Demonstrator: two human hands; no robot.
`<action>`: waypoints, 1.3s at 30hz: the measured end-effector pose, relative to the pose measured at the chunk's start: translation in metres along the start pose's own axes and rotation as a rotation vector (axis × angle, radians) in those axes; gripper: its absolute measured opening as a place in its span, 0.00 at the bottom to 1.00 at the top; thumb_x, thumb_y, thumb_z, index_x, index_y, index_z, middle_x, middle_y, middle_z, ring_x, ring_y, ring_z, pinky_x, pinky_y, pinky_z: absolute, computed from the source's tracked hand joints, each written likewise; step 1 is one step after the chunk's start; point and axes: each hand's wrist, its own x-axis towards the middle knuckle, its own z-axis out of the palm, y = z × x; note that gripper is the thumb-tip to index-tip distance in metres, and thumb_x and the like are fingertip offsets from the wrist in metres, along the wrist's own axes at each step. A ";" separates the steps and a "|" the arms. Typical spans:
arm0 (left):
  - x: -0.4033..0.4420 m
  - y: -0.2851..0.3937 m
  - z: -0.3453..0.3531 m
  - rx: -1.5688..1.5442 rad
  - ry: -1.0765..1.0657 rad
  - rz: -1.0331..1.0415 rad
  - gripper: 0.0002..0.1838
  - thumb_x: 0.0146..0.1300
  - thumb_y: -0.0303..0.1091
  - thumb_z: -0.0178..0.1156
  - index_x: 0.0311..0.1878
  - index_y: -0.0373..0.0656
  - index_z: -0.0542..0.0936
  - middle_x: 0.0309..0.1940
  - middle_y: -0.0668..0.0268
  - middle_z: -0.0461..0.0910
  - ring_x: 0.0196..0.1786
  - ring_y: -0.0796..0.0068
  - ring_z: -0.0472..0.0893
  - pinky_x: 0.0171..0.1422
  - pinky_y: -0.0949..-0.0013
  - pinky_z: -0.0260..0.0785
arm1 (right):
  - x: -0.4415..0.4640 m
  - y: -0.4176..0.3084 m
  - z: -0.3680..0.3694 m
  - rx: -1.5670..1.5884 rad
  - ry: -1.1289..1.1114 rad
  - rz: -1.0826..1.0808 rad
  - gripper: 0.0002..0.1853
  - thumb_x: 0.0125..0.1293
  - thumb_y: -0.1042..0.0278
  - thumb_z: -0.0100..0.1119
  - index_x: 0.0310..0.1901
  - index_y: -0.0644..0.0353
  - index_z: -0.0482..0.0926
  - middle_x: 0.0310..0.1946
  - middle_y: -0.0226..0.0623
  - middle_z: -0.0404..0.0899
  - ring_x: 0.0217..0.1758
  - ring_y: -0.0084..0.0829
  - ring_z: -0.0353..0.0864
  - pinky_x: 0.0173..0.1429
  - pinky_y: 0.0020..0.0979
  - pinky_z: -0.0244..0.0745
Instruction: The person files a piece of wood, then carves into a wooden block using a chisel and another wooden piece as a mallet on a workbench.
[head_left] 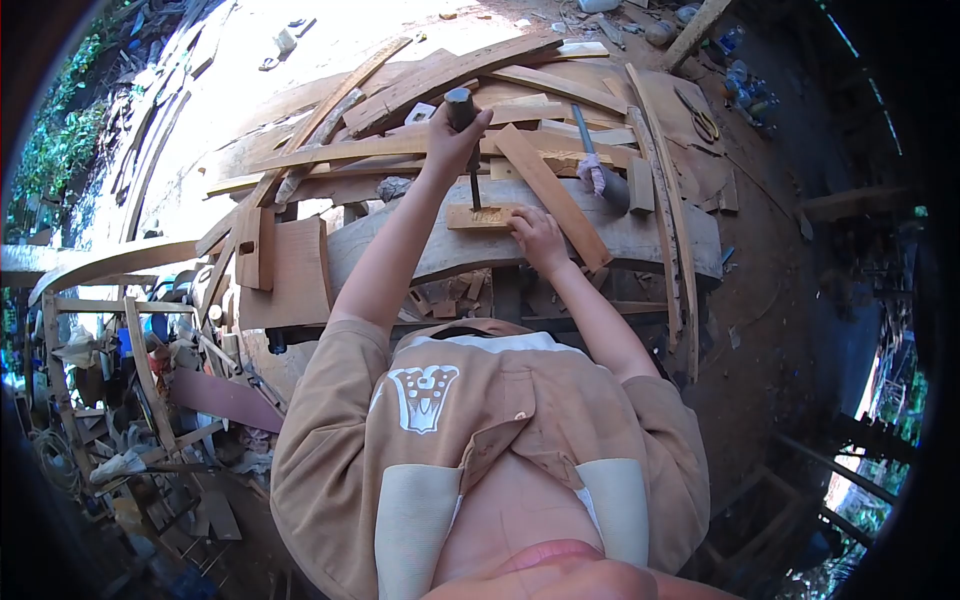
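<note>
My left hand (453, 145) is wrapped round the handle of a chisel (475, 185), which stands nearly upright. The chisel's tip meets the top of a small, light wooden block (478, 217), where a rough cut area shows. At the block's right end, my right hand (538, 238) grips it with bent fingers. The block lies on a wide, pale curved plank (410, 250). To the right of my right hand, a flat wooden strip (553, 195) lies slantwise, and beyond it is a mallet-like tool (612, 190) with a dark head and cloth tied round it.
Several long boards (450, 85) lie crossed beyond my hands. A wooden piece with a slot (254, 248) leans at the left beside a broad board (290, 270). Yellow-handled snips (705, 125) lie at the far right. A cluttered wooden frame (135, 350) stands at the lower left.
</note>
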 end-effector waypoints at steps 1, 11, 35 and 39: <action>0.000 0.000 -0.001 0.020 -0.012 -0.004 0.11 0.54 0.35 0.64 0.31 0.42 0.71 0.21 0.72 0.72 0.24 0.86 0.71 0.29 0.80 0.64 | -0.002 0.001 0.001 -0.001 -0.002 0.005 0.11 0.50 0.70 0.58 0.38 0.52 0.73 0.43 0.28 0.71 0.50 0.30 0.69 0.51 0.34 0.64; -0.017 0.002 0.005 0.012 -0.149 -0.019 0.10 0.54 0.34 0.63 0.31 0.42 0.71 0.22 0.76 0.70 0.25 0.89 0.67 0.30 0.81 0.61 | -0.004 -0.005 0.009 -0.025 0.037 0.068 0.10 0.54 0.71 0.52 0.39 0.54 0.74 0.45 0.30 0.72 0.53 0.32 0.70 0.52 0.35 0.67; -0.053 0.003 0.014 0.092 -0.192 0.168 0.08 0.54 0.27 0.63 0.30 0.40 0.72 0.22 0.75 0.71 0.26 0.89 0.68 0.29 0.82 0.62 | -0.006 -0.007 0.014 -0.044 0.056 0.080 0.11 0.52 0.74 0.51 0.39 0.57 0.73 0.46 0.35 0.72 0.54 0.35 0.70 0.53 0.35 0.68; -0.056 0.004 0.017 0.131 -0.249 0.195 0.09 0.53 0.26 0.63 0.30 0.39 0.71 0.23 0.74 0.71 0.27 0.89 0.67 0.30 0.81 0.62 | -0.005 -0.006 0.015 -0.022 0.068 0.073 0.10 0.52 0.75 0.52 0.38 0.56 0.73 0.46 0.34 0.72 0.54 0.34 0.70 0.53 0.35 0.68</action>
